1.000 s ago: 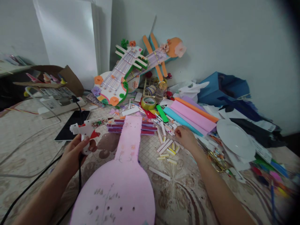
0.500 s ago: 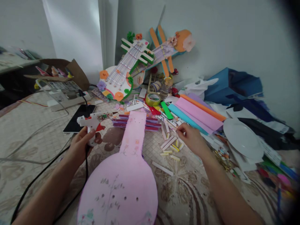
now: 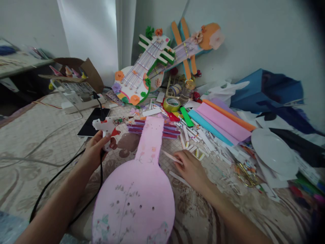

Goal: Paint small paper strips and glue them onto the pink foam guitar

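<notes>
My left hand (image 3: 94,149) is wrapped round the handle of a white hot glue gun (image 3: 104,125) with a red trigger, its nozzle pointing right. Between the fingers of my right hand (image 3: 191,166) is a thin whitish strip (image 3: 169,156), its far end close to the neck of a pink guitar-shaped board (image 3: 134,189). That board lies flat in front of me, with a round body, a row of small holes and drawn plants. Dark red and purple pegs (image 3: 170,133) stick out at both sides of its head. Another pale strip (image 3: 179,178) rests under my right hand.
Two decorated toy guitars (image 3: 144,66) lean against the wall. Coloured paper rolls (image 3: 223,123), a white plate (image 3: 274,152), gold scissors (image 3: 246,176) and loose strips (image 3: 203,139) cover the right side. A tablet (image 3: 92,122) and a power strip (image 3: 83,103) lie left. A black cord (image 3: 56,176) trails from the gun.
My right hand has come from the strip pile towards me and left, and now holds a pale strip beside the guitar's neck. My left hand still holds the glue gun. The view has shifted slightly.
</notes>
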Available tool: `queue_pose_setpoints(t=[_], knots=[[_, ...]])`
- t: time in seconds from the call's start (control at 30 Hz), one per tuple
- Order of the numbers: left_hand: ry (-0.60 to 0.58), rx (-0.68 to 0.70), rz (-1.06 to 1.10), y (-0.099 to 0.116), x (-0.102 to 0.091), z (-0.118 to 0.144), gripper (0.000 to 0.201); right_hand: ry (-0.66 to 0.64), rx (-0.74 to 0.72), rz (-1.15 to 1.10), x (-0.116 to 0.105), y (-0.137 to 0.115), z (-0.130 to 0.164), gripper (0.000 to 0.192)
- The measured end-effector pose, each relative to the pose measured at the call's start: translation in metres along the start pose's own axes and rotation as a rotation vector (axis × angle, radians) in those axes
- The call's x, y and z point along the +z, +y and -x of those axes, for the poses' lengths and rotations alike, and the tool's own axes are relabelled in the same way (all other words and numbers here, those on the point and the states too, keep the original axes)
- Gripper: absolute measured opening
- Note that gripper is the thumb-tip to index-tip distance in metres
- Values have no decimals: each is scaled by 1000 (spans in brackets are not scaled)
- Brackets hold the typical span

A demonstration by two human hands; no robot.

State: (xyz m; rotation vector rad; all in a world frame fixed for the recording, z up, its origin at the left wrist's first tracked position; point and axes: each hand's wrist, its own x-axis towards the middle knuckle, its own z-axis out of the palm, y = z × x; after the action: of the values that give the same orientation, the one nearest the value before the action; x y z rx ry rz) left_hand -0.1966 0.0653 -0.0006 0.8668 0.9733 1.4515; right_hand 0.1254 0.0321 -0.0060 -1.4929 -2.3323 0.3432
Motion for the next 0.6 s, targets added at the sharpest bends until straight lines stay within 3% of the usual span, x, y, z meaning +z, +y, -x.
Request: queue_pose_setpoints(t=[0.13,0.43,0.6], knots=[[1,3,9,0,-1,0,25,-25,2,-10,0,-2,1,8],[11,5,13,3,5,2,22,-107,18,-117,-28,6,27,9],[13,-12,5,4,8,3,24,-14,104,-136,-34,17,44,15]])
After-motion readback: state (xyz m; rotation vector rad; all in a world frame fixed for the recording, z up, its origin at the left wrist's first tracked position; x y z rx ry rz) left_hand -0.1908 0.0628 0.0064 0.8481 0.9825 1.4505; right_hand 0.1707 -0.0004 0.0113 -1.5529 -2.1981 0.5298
